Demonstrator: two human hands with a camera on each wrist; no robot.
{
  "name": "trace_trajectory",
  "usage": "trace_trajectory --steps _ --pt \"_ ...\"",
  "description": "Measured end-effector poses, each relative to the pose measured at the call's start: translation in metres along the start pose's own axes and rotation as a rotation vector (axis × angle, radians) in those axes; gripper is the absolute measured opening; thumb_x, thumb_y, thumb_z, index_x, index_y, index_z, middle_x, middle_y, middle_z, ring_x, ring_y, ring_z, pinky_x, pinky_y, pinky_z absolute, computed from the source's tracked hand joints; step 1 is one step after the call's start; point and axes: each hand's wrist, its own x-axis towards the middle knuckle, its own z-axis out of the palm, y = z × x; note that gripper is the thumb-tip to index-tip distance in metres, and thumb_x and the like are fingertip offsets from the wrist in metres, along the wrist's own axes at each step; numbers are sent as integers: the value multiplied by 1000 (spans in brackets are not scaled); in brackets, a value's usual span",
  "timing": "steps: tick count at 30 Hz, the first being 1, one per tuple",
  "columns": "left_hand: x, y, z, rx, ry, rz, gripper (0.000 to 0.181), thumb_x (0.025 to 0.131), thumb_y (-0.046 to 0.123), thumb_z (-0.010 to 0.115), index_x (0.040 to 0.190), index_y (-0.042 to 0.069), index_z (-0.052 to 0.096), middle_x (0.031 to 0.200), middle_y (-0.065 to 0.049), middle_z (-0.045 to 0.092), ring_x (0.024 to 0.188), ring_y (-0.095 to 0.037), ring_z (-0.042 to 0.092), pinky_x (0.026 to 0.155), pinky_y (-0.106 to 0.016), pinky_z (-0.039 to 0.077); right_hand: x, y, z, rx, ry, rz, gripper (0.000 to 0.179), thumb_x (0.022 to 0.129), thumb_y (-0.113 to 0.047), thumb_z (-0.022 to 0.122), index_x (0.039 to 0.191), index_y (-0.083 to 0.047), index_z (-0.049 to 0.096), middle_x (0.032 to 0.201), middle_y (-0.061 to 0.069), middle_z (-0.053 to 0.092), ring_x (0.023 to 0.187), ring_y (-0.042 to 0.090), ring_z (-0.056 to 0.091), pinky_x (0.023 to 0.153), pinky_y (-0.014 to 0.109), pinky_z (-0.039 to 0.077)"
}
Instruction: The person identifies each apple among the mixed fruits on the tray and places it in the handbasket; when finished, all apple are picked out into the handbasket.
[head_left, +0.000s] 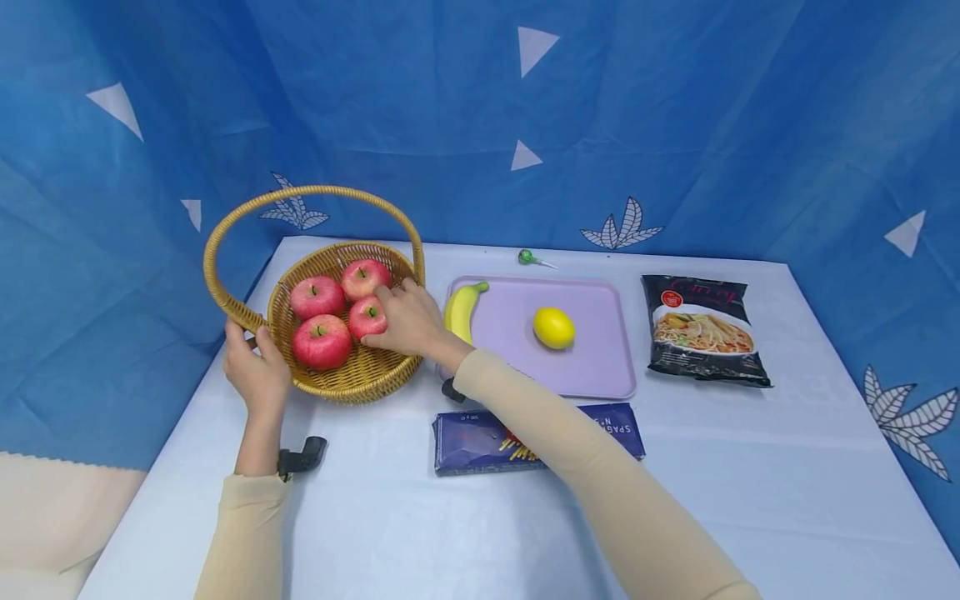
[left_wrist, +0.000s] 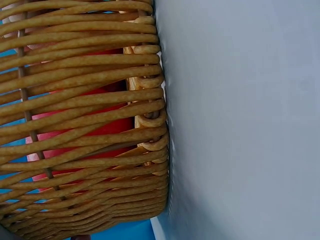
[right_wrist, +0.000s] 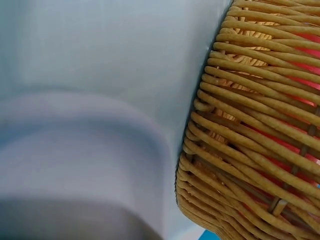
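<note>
A woven wicker basket (head_left: 367,388) with a tall arched handle stands at the left of the table, with several red apples (head_left: 322,342) inside. My left hand (head_left: 258,373) grips its left side at the foot of the handle. Reaching over the right rim, my right hand (head_left: 411,321) grips the rightmost apple (head_left: 366,319), fingers over its top and thumb at its near side. In the left wrist view the basket wall (left_wrist: 90,110) fills the left half, red fruit showing through the weave. The right wrist view has the wall (right_wrist: 260,115) at right; neither wrist view shows the fingers' grip.
Right of the basket lies a lilac tray (head_left: 592,367) with a banana (head_left: 461,312) and a lemon (head_left: 554,328). A blue spaghetti box (head_left: 472,443) lies in front, partly under my right forearm. A black noodle packet (head_left: 705,333) is at right, a green lollipop (head_left: 527,257) behind.
</note>
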Motion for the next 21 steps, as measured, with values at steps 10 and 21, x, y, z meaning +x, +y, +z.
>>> trace_trajectory --steps 10,21 --pt "-3 1 2 1 -11 -10 37 105 23 40 138 6 46 128 -21 57 116 -36 56 94 -54 48 -3 1 -4 -12 -79 0 78 80 -66 66 132 -11 49 109 0 69 100 19 51 83 29 43" --pt "3 5 -11 38 -64 20 36 104 22 43 135 4 48 133 -19 57 111 -36 58 84 -42 45 -29 18 -50 325 -79 -70 87 80 -57 72 146 -8 43 138 4 58 106 19 50 88 32 46"
